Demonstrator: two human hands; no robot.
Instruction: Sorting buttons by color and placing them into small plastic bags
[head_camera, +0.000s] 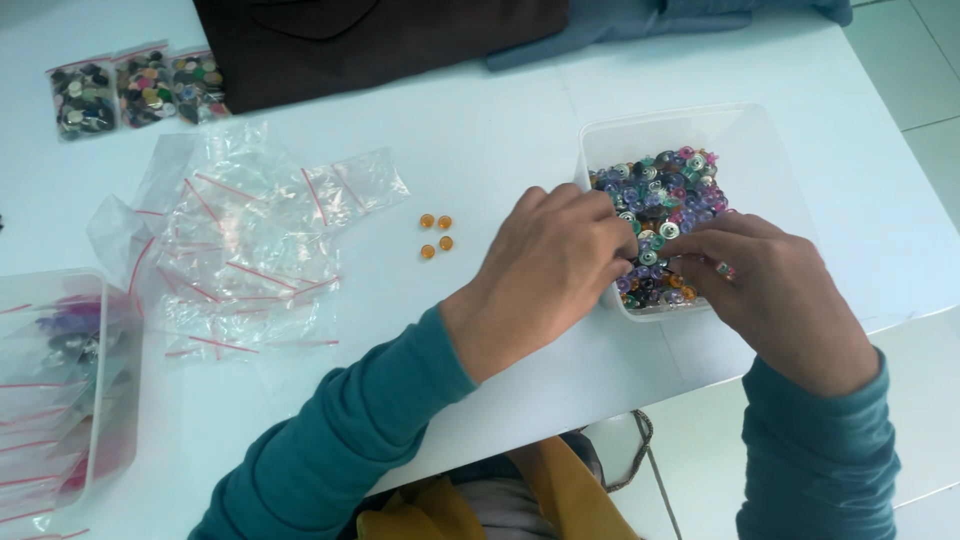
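Three small clear bags packed with dark mixed buttons lie in a row at the table's far left corner, beside a loose heap of empty clear zip bags with red seal strips. Four orange buttons sit in a square near the left hand. Both hands reach into a clear tub of many-coloured buttons; the left fingers are bunched, the right hand's curled, seemingly pinching buttons, though what they grip is hidden.

I see open table between tub and bag pile; four orange buttons sit mid-gap. Left hand, right hand block tub's near rim. Far half of tub free.
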